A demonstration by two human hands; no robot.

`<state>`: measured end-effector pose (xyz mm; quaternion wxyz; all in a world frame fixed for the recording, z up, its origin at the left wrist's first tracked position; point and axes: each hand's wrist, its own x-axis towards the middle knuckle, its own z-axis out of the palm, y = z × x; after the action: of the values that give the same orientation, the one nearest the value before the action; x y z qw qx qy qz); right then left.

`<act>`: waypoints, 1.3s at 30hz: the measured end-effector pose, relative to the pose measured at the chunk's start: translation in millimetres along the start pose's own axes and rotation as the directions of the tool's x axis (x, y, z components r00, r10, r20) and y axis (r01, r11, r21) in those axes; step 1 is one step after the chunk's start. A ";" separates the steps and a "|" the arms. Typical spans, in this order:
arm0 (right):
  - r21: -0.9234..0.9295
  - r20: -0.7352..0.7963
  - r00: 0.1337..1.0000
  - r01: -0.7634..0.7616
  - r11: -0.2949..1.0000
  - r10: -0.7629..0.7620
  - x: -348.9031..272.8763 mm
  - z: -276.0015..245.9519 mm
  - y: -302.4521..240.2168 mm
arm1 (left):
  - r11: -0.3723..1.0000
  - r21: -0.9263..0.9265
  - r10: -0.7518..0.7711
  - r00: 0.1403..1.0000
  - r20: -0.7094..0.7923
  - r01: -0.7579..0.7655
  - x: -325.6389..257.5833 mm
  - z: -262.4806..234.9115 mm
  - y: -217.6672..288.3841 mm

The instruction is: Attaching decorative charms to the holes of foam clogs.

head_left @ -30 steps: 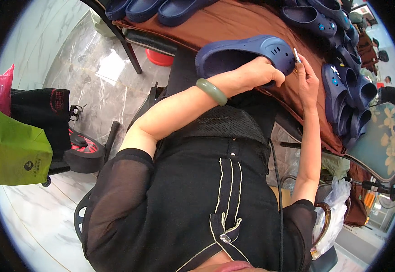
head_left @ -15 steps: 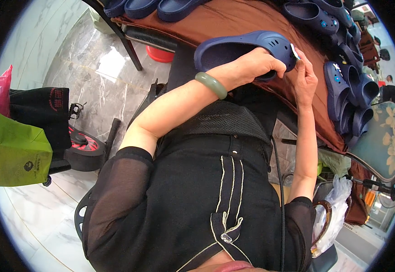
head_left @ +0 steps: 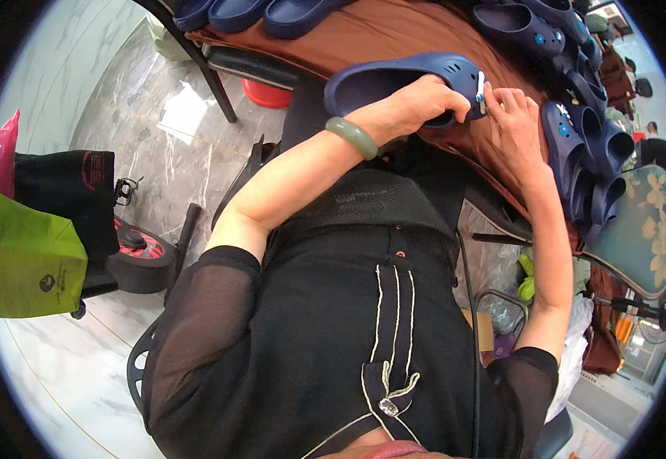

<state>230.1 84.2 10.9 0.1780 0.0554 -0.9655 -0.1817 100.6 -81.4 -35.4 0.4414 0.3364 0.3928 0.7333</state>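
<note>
A navy-blue clog (head_left: 394, 70) with holes in its top is held up over the edge of the brown-covered table. My left hand (head_left: 426, 105) grips it, fingers inside the opening and thumb outside. On the toe sits a small white and light-blue decoration (head_left: 481, 89). Just right of that decoration is my right hand (head_left: 515, 126), its fingers apart and bent, with the fingertips close to the toe. I see nothing held in it. Whether a fingertip touches the clog cannot be made out.
More navy clogs (head_left: 570, 141), some with decorations, crowd the table's right side, and several clogs (head_left: 302, 17) lie along its far left. The brown cloth (head_left: 379, 34) covers the tabletop. A chair with a floral back (head_left: 639, 229) stands at right; a green bag (head_left: 31, 256) hangs at left.
My right hand has come away from the clog's toe, moving slightly right with its fingers spreading. The white and blue decoration now shows on the toe. My left hand keeps its grip.
</note>
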 end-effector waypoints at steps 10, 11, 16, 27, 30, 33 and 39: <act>0.090 -0.053 0.999 0.014 0.996 -0.009 19.3 10.8 -0.6 | 0.997 0.081 0.000 1.000 -0.025 0.002 -0.6 -8.0 3.0; 0.108 -0.035 0.999 0.006 0.994 -0.002 21.4 9.6 -1.1 | 0.999 0.032 0.013 1.000 -0.017 -0.012 0.7 -12.3 -0.2; 0.490 0.091 0.968 -0.249 0.835 0.235 33.3 24.6 22.3 | 0.965 -0.256 -0.049 0.999 0.024 0.054 9.4 -35.1 -10.8; 0.838 0.043 0.769 -0.375 0.395 0.638 31.6 73.1 -13.8 | 0.915 -0.356 -0.216 0.976 -0.038 0.189 6.8 -28.6 9.9; 0.837 -0.097 0.691 -0.332 0.434 0.716 20.1 78.9 -21.8 | 0.927 -0.357 -0.165 0.981 -0.102 0.119 8.0 -26.3 7.5; 0.691 -0.243 0.684 -0.376 0.618 0.688 1.4 75.6 -17.1 | 0.909 -0.409 -0.158 0.973 -0.166 0.078 18.6 -26.0 21.8; 0.374 -0.256 0.796 -0.441 0.816 0.548 -34.8 84.4 9.9 | 0.910 -0.392 -0.210 0.966 -0.150 0.137 60.1 -41.0 17.1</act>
<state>231.4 127.3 -70.2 0.3790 -0.1444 -0.9135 0.0311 36.5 -43.2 -30.7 0.5223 0.1373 0.3126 0.7814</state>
